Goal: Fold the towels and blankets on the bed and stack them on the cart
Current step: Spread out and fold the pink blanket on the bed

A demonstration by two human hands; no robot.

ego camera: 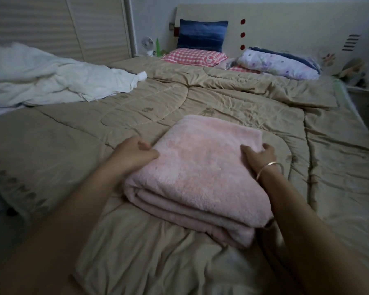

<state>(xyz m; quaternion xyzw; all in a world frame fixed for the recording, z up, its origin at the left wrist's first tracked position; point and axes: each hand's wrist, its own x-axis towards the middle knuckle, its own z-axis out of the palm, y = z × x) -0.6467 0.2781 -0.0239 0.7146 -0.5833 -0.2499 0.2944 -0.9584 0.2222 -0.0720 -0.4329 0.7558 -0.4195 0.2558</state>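
Near you on the tan quilted bedspread [211,99] lies the folded pink plush blanket [200,171], and you hold it at both sides. Your left hand [134,154] curls round its left edge and your right hand [259,156] round its far right corner, though the dim, soft frame leaves it unsure how far the fingers reach under. Folding looks finished for this one. Next comes the lift, keeping the layers together, then the carry to the cart, which is out of view, so its load cannot be told. Far left, a crumpled white blanket [41,77] lies unfolded.
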